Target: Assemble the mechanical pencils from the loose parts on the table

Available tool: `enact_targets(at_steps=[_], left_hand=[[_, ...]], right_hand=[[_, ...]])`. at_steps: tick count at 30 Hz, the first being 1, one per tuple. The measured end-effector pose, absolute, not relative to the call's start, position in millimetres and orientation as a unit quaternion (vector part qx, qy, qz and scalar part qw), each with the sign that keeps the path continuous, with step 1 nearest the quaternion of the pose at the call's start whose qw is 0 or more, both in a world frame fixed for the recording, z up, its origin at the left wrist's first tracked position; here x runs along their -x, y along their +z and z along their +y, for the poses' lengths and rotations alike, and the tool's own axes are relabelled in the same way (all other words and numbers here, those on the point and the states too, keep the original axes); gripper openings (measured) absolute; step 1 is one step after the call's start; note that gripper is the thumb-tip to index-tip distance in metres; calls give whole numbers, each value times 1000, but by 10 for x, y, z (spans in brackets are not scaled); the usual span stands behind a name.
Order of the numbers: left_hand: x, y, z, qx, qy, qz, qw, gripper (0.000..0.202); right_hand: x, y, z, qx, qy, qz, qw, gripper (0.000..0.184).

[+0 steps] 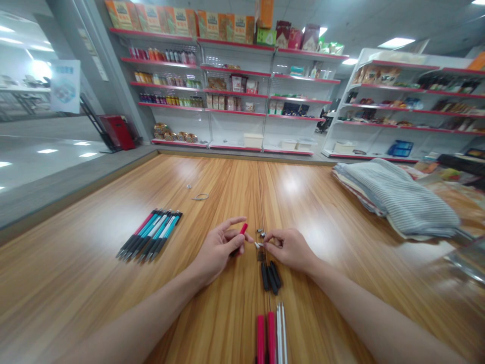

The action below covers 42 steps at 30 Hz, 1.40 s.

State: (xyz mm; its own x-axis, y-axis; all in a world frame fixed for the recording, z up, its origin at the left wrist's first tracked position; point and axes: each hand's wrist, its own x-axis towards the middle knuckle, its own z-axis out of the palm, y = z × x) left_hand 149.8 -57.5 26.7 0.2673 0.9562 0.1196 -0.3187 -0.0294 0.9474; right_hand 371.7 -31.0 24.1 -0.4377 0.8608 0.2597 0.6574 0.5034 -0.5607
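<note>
Red tubes point(260, 338) and white refills point(282, 333) nearest, on bench point(212, 323); black grips point(271, 278) beyond. Left hand point(217, 247): fingers closed around red pen barrel point(243, 229). Right hand point(291, 248): fingers nearly together at small white pieces point(258, 245); grip on them, cannot tell. Metal tips point(262, 234) just beyond. Pens point(149, 235) in row, left. Farther: wire loop point(200, 197); folded cloth point(405, 194), right; stocked shelves point(235, 114) behind.

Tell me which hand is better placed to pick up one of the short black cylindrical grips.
Probably the right hand: it is right beside the short black cylindrical grips, its fingertips at the small white pieces. The left hand sits farther off and holds a slim red tube.
</note>
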Motion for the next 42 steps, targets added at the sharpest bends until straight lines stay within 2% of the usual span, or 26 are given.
enact_targets(at_steps=[5, 28, 34, 39, 42], left_hand=[[-1476, 246, -585, -553, 531, 335, 548, 16], [-1486, 355, -630, -619, 513, 327, 497, 13], [-1486, 359, -632, -650, 498, 352, 454, 14], [-1481, 366, -636, -694, 478, 371, 391, 14], [-1482, 345, -640, -708, 475, 363, 376, 15]], right_hand=[[-3720, 249, -318, 462, 193, -825, 263, 13], [-3734, 246, -308, 466, 156, -838, 238, 8], [-3721, 247, -359, 425, 163, -828, 328, 10], [-3639, 290, -474, 350, 97, -824, 436, 7], [-3594, 312, -539, 309, 57, -825, 469, 5]])
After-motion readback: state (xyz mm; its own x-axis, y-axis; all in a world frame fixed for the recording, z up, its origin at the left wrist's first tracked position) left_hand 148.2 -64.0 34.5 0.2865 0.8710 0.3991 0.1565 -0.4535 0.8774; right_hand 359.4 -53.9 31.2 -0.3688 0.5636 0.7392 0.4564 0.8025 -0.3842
